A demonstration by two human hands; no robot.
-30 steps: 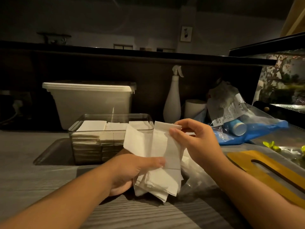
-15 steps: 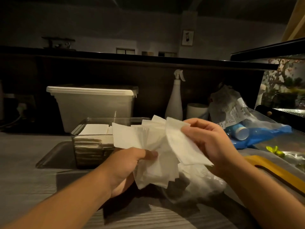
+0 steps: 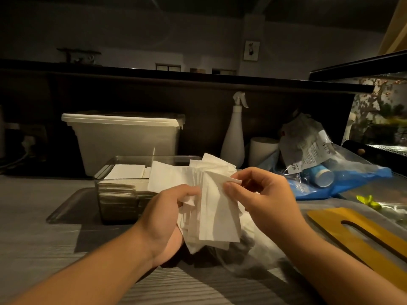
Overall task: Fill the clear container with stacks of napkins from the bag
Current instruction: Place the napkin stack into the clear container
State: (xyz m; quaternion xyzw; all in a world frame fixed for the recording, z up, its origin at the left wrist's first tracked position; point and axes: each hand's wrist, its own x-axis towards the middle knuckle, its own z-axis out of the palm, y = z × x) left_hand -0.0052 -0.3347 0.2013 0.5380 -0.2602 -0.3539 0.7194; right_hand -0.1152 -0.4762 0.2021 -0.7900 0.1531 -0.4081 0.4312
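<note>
My left hand (image 3: 165, 219) grips a loose, fanned bunch of white napkins (image 3: 211, 205) from below, just in front of the clear container (image 3: 114, 166). My right hand (image 3: 262, 197) pinches the top edge of the frontmost napkin between thumb and fingers. The container stands on the grey counter behind my hands and holds stacked napkins up to near its rim. A crumpled clear plastic bag (image 3: 259, 245) lies on the counter under and right of the napkins, partly hidden by my hands.
A lidded translucent tub (image 3: 123, 137) stands behind the container. A white spray bottle (image 3: 234, 133), a white roll (image 3: 263, 148) and a clear bag with blue cups (image 3: 330, 172) are at the back right. A yellow slotted board (image 3: 361, 234) lies at right.
The napkins have been gathered more upright in my left hand. My right hand moved from spreading a napkin sideways to pinching its top edge, closer to the left hand.
</note>
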